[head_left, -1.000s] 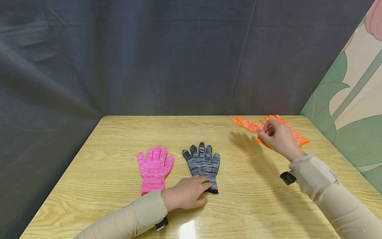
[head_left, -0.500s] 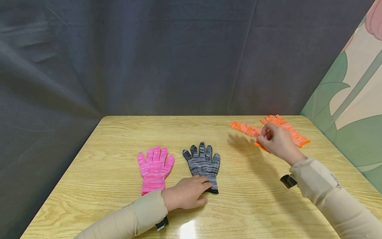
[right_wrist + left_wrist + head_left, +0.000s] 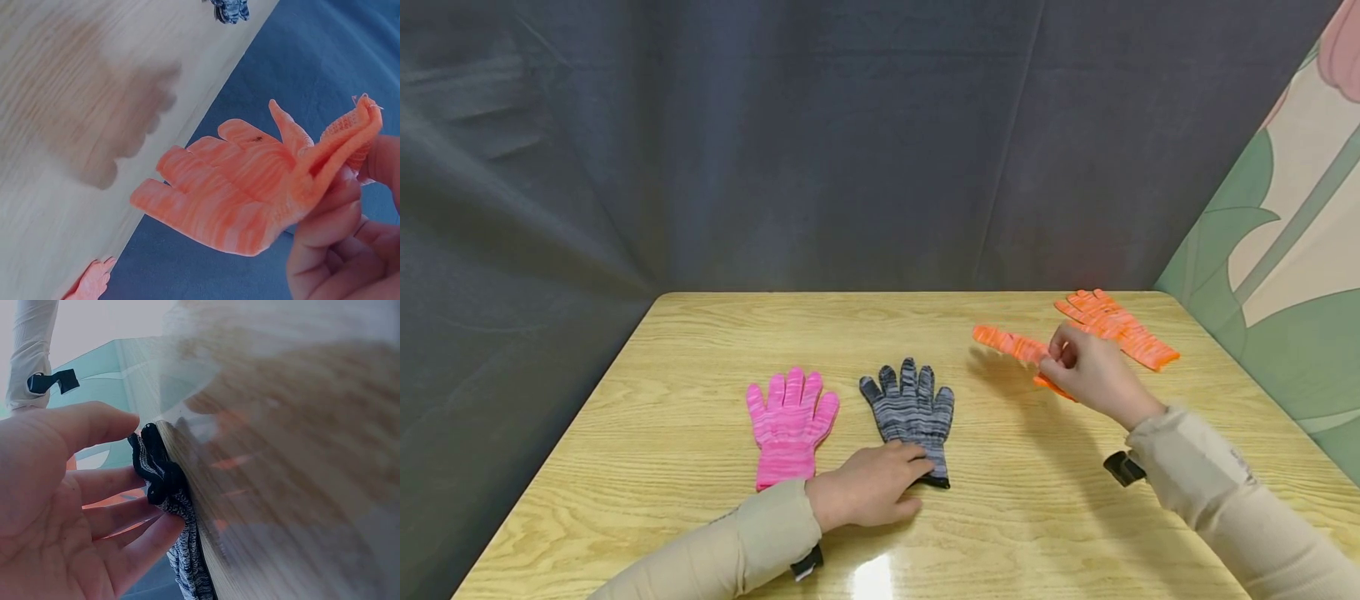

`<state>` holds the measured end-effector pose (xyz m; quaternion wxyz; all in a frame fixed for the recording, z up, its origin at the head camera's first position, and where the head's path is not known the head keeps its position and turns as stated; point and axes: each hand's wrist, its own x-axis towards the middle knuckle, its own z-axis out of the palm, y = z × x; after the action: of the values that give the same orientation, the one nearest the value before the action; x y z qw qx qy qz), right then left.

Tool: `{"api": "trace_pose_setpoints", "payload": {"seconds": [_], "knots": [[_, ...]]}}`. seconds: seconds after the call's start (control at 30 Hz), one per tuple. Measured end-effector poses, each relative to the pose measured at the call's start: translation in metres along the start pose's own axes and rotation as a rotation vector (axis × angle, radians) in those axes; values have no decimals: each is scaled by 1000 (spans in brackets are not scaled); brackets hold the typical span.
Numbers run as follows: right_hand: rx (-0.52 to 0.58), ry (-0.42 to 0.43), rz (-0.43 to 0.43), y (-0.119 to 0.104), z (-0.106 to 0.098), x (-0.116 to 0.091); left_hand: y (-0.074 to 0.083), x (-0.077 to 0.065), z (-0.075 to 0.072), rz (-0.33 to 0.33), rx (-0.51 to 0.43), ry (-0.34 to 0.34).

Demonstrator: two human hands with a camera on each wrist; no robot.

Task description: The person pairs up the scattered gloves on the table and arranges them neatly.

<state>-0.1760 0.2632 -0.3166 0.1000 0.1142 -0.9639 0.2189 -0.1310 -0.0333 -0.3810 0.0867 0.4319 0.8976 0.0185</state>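
Note:
In the head view, my right hand [image 3: 1096, 371] holds up an orange knit glove [image 3: 1009, 343], pinching it at the cuff. The right wrist view shows that glove's fingers pointing away from the hand, clear of the tabletop. My left hand [image 3: 867, 485] rests on the cuff end of a grey-and-black knit glove [image 3: 912, 408], which lies flat with its fingers pointing away. Seen in the left wrist view, the left fingers [image 3: 147, 540] are loosely bent and touch the dark cuff [image 3: 164, 478]. To the left lies a pink glove [image 3: 787, 417], also flat.
A second orange glove [image 3: 1138, 337] lies at the far right of the wooden table [image 3: 700, 333]. Behind the table hangs a dark curtain [image 3: 850, 150]. A wall with a painted flower pattern [image 3: 1285, 267] stands on the right.
My right hand has carried the held orange glove slightly left and toward me, away from the other orange glove, which is now more visible. The left hand stays put.

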Motion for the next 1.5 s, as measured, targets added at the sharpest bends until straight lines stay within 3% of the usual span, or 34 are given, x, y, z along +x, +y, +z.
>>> {"api": "trace_pose_setpoints", "payload": {"seconds": [0.97,1.5], "knots": [[-25,-72,-36,-6,15,-10,-1,1,1,6,11,5],[-3,-190,-16,-5,33,-18,-2,2,2,7,9,7]]}}
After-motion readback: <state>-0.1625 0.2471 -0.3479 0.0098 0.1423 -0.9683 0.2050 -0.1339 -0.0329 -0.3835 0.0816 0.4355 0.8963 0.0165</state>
